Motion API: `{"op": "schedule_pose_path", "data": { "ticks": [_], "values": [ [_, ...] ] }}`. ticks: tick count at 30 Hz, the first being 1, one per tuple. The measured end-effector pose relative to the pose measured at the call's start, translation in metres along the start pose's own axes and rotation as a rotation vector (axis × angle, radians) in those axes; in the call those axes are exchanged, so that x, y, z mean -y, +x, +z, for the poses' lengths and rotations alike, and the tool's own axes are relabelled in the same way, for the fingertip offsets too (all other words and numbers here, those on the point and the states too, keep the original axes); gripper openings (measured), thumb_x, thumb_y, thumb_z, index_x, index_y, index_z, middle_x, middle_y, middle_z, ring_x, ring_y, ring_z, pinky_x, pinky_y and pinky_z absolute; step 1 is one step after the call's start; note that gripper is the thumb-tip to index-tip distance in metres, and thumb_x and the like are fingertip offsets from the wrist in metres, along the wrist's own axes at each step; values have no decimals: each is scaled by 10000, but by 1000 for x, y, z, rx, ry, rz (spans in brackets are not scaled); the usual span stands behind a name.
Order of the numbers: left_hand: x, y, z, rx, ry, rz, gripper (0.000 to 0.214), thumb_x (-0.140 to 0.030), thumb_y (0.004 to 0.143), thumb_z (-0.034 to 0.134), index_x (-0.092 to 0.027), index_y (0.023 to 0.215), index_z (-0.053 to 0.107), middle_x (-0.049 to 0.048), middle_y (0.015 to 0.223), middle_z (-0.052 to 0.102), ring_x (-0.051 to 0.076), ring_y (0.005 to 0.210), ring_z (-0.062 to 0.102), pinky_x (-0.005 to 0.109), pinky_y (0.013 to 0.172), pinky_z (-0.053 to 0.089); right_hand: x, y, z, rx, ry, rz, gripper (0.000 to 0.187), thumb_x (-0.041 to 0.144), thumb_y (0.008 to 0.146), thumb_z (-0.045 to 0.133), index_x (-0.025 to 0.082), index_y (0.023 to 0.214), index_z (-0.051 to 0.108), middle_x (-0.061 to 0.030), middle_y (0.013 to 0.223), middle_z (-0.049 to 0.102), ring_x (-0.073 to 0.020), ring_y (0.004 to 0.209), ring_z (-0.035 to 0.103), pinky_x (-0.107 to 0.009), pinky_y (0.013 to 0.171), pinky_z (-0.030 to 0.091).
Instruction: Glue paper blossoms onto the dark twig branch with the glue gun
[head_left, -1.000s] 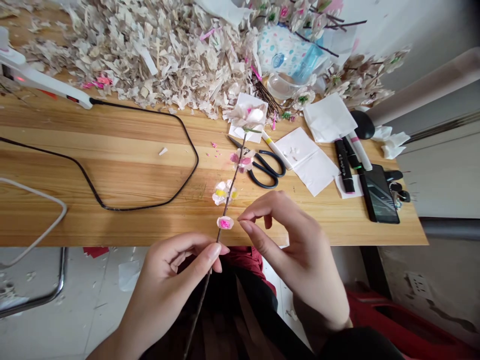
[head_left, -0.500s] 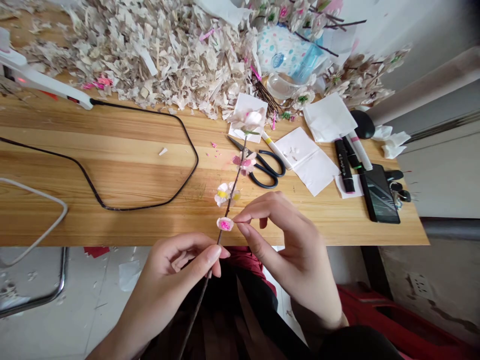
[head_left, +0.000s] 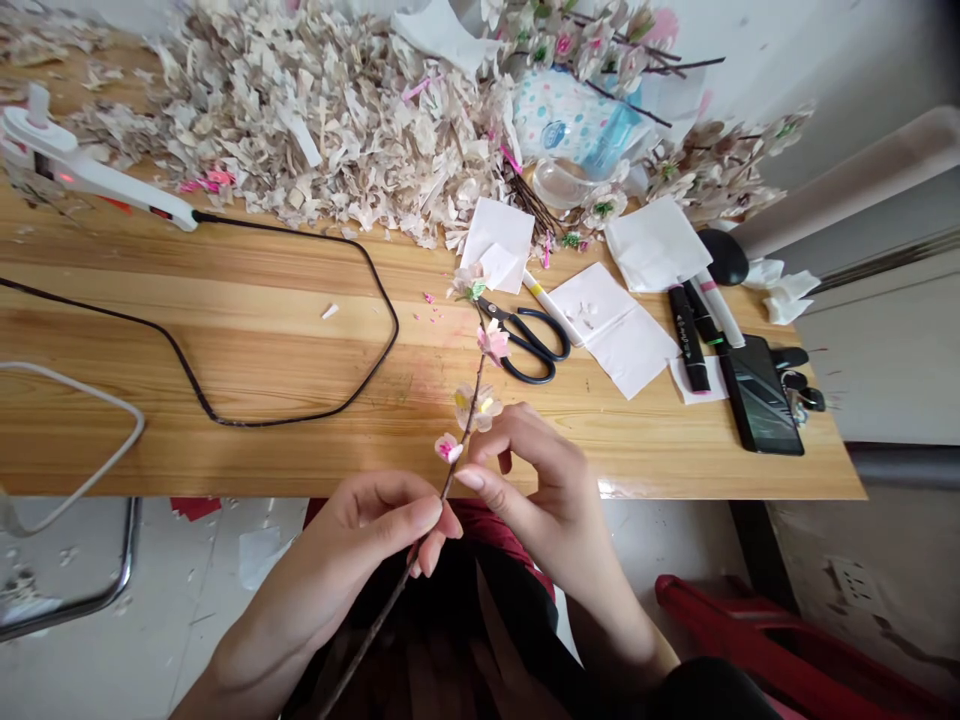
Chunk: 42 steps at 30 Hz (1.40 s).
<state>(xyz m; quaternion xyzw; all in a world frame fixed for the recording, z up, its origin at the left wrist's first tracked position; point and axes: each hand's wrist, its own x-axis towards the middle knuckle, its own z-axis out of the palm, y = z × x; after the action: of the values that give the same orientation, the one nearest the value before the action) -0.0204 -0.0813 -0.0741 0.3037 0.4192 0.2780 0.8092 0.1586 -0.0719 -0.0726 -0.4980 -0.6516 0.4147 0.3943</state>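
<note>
A thin brown twig (head_left: 469, 415) carries several small pink and white paper blossoms and slants up over the front edge of the wooden table (head_left: 247, 340). My left hand (head_left: 379, 535) pinches the twig low on its stem. My right hand (head_left: 536, 490) pinches the stem just above, by the lowest pink blossom (head_left: 448, 448) and a yellow-marked one (head_left: 478, 406). The twig's lower end runs down past my lap.
A big heap of paper scraps (head_left: 322, 120) fills the table's back. A glue gun (head_left: 90, 170) with a black cord (head_left: 300, 330) lies left. Black scissors (head_left: 529, 335), white paper squares (head_left: 626, 330), markers (head_left: 694, 325) and a phone (head_left: 765, 395) lie right.
The twig has swung and tilted right, its top blossom now lower over the table. My right hand has closed in from beside the lowest blossom onto the stem. The view shifted slightly.
</note>
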Motion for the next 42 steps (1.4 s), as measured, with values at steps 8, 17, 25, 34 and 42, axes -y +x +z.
{"op": "schedule_pose_path", "data": {
  "ticks": [8,17,25,34,42],
  "values": [
    [-2,2,2,-155,277,68,255,-373,830,631,-205,646,688,-2,589,634,135,617,592,233,648,467,-6,1,0,18,106,58,279,402,918,594,188,740,615,-3,713,599,-148,692,520,-289,671,432],
    [2,42,20,-257,343,266,212,-361,838,633,-179,839,741,54,829,749,196,781,688,262,744,553,-21,-6,-6,-58,327,225,272,425,850,669,190,987,656,-40,890,666,-152,758,652,-276,697,527],
    [1,70,33,-236,361,308,250,-411,788,686,-188,876,755,75,873,760,225,832,704,286,782,570,-30,-20,-22,-26,270,440,322,487,708,757,226,593,607,-5,568,664,-206,510,631,-303,512,509],
    [5,65,12,-79,571,133,339,-486,835,604,-181,725,701,55,724,719,212,743,683,269,729,553,-73,1,-159,-476,-657,527,314,417,848,548,172,719,695,-69,617,677,-199,569,612,-288,536,445],
    [9,56,-12,-225,585,172,354,-530,776,631,-207,640,677,21,644,681,191,651,639,237,664,531,-90,34,-179,-247,-903,559,205,264,821,588,186,647,663,-52,631,678,-200,589,604,-276,543,360]
  ]
}}
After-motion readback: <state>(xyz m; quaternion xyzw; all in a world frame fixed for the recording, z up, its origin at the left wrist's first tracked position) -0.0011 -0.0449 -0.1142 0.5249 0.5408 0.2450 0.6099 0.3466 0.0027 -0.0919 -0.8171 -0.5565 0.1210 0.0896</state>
